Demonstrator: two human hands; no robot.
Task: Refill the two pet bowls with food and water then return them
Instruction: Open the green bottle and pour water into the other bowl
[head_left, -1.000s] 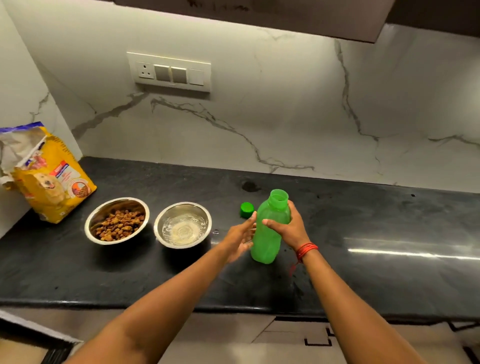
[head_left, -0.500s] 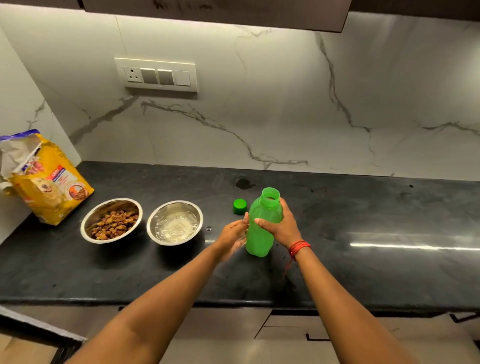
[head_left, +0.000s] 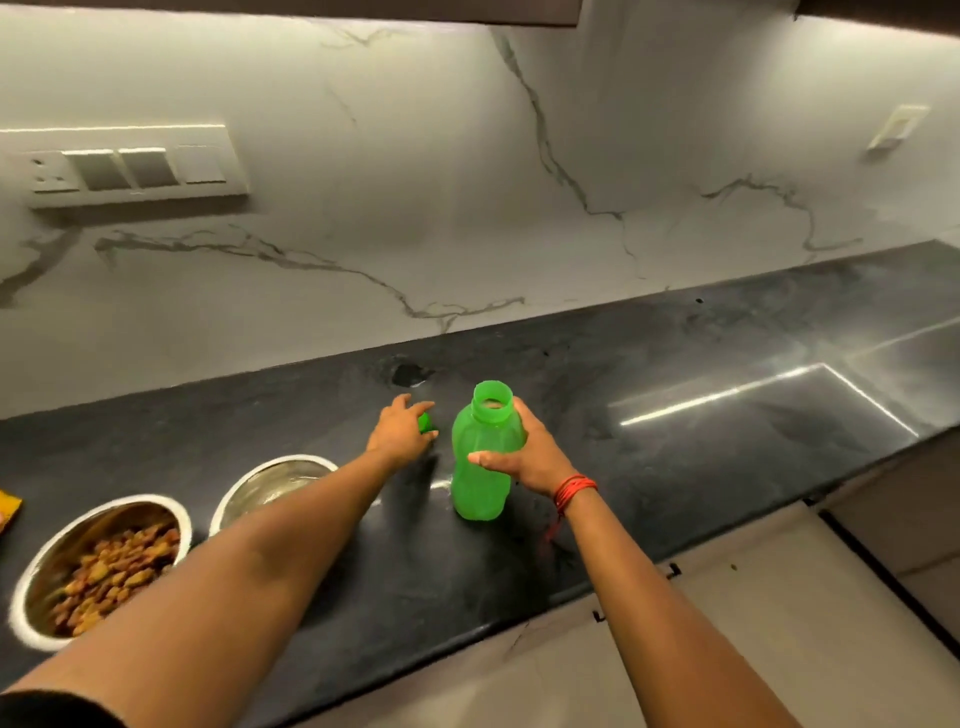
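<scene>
Two steel bowls (head_left: 101, 561) on dark surface (head_left: 675, 467), one kibble-filled, one (head_left: 270, 486) partly hidden, one uncapped green bottle (head_left: 480, 467) upright, gripped by right hand (head_left: 524, 452) fingers, one green cap (head_left: 426, 423) covered by left hand (head_left: 397, 431), fingers curled over it.

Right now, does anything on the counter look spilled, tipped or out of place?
Nothing stands out. The green bottle stands upright and uncapped in the right hand; the left hand reaches its cap on the counter. The kibble bowl sits level.
</scene>
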